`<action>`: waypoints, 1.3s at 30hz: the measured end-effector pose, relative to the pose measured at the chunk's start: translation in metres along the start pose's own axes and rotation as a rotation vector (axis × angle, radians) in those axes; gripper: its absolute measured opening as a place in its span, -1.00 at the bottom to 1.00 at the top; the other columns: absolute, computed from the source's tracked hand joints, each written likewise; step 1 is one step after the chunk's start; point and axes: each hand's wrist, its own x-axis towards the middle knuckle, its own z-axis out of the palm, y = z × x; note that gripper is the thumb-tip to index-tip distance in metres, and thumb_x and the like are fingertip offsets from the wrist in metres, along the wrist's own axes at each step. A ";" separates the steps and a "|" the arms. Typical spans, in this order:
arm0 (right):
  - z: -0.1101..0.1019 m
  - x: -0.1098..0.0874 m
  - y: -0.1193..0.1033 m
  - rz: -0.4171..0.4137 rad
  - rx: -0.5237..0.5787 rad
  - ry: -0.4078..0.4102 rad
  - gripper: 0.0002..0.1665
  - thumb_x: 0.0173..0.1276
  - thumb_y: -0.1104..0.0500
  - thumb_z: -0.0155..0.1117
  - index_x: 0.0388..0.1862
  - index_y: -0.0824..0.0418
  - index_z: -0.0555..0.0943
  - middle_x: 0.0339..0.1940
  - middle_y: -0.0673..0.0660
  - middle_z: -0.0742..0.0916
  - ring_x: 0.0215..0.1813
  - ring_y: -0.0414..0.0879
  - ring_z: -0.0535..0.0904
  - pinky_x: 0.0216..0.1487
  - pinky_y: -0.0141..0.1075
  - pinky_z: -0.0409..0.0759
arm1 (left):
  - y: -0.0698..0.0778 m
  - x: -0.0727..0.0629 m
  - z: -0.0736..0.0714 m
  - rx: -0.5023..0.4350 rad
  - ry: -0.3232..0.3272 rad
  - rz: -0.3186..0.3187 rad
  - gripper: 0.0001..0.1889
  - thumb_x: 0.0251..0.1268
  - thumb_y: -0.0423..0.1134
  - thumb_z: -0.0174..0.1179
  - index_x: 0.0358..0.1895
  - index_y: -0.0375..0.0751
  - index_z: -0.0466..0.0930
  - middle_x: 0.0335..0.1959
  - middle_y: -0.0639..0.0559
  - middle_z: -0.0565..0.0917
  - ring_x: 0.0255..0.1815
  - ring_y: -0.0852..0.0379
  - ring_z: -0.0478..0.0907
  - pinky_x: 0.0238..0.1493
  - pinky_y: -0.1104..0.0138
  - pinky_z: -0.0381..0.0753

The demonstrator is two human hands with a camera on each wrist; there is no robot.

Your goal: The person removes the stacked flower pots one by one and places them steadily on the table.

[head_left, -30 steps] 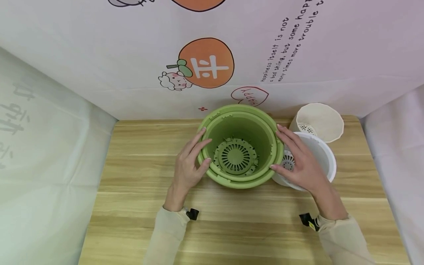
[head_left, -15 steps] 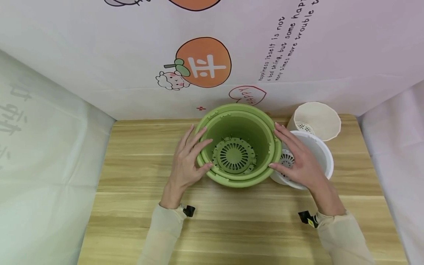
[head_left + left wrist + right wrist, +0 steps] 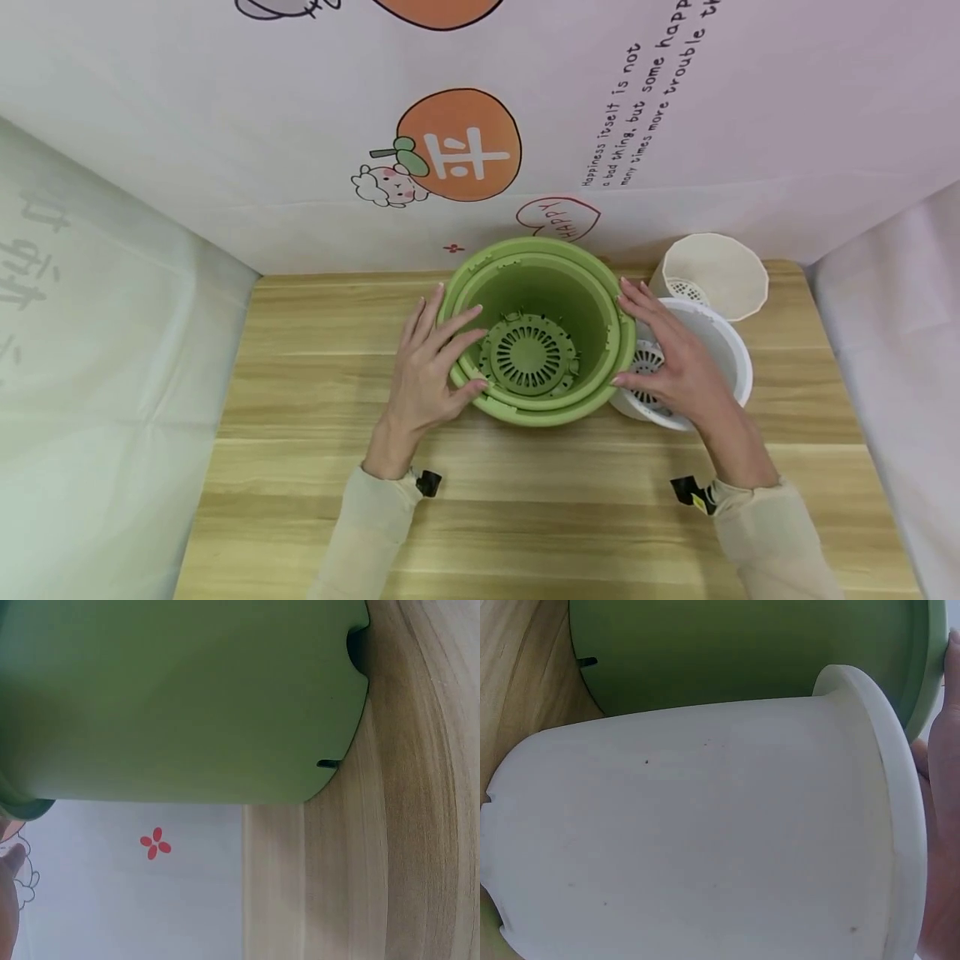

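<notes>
A green flowerpot (image 3: 557,403) with a slotted bottom sits inside a larger green pot (image 3: 558,419), both upright on the table. My left hand (image 3: 426,379) is at the left rims, its mostly straight fingers reaching over the inner edge and its thumb by the front left rim. Opposite it, my right hand (image 3: 681,354) touches the right side of the rims with spread fingers and thumb. Beneath that hand stands a white pot (image 3: 742,358), partly covered by it. In the left wrist view the green wall (image 3: 172,705) fills the top; the grip itself is mostly out of view there.
A cream pot (image 3: 726,271) with a perforated bottom stands behind the white one, close to the back cloth (image 3: 300,167). The wooden table (image 3: 315,358) extends left and in front of the pots. Pale cloth walls bound both sides.
The left fingers have spread and shifted a little over the inner rim, with the thumb slightly nearer the front. The right hand keeps its place. The pots show no clear movement; the head view shifts slightly.
</notes>
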 end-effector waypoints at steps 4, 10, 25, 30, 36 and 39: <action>0.001 -0.001 -0.001 -0.002 -0.002 0.002 0.22 -0.10 -0.24 0.50 0.50 0.26 0.30 0.59 0.16 0.24 0.62 0.09 -0.02 0.59 -0.24 -0.05 | 0.001 0.000 0.001 0.001 0.003 0.023 -0.11 0.37 0.50 -0.45 -0.09 -0.14 0.73 0.12 -0.06 0.68 0.50 -0.23 0.19 0.47 -0.23 0.06; 0.000 -0.001 -0.001 0.014 -0.008 -0.010 0.21 -0.08 -0.21 0.53 0.51 0.25 0.28 0.60 0.15 0.23 0.62 0.11 -0.06 0.59 -0.08 -0.05 | 0.002 0.002 0.000 0.025 -0.013 0.026 -0.16 0.40 0.46 -0.42 -0.12 -0.11 0.75 0.03 -0.02 0.72 0.48 -0.17 0.25 0.48 -0.24 0.02; 0.000 -0.001 -0.003 -0.008 -0.063 0.000 0.20 0.01 -0.36 0.38 0.53 0.20 0.26 0.60 0.15 0.23 0.62 0.20 -0.11 0.57 0.11 -0.09 | 0.003 0.004 -0.003 0.016 -0.064 0.030 -0.41 0.41 0.22 -0.20 -0.24 -0.05 0.79 -0.16 0.01 0.73 0.50 -0.17 0.21 0.50 -0.21 -0.02; 0.001 0.000 -0.004 -0.039 -0.063 0.021 0.20 0.03 -0.45 0.30 0.52 0.22 0.29 0.58 0.17 0.25 0.62 0.23 -0.14 0.57 0.12 -0.12 | 0.003 0.005 -0.004 0.021 -0.091 0.027 -0.49 0.33 0.12 -0.14 -0.29 -0.08 0.79 -0.14 0.01 0.73 0.52 -0.16 0.18 0.50 -0.20 0.00; 0.001 -0.001 -0.003 0.010 -0.024 -0.025 0.31 -0.11 -0.42 0.39 0.55 0.20 0.24 0.61 0.12 0.18 0.63 0.13 -0.13 0.59 0.02 -0.09 | 0.003 0.005 -0.007 0.028 -0.128 0.015 -0.41 0.42 0.17 -0.22 -0.56 -0.07 0.68 -0.25 0.02 0.72 0.53 -0.14 0.17 0.53 -0.12 0.00; 0.001 0.000 -0.004 0.023 -0.013 -0.038 0.35 -0.15 -0.43 0.41 0.56 0.19 0.22 0.62 0.13 0.17 0.63 0.11 -0.11 0.59 -0.02 -0.08 | 0.002 0.006 -0.008 0.026 -0.138 0.019 -0.34 0.46 0.25 -0.27 -0.55 -0.08 0.67 -0.27 0.02 0.71 0.51 -0.13 0.20 0.54 -0.07 0.00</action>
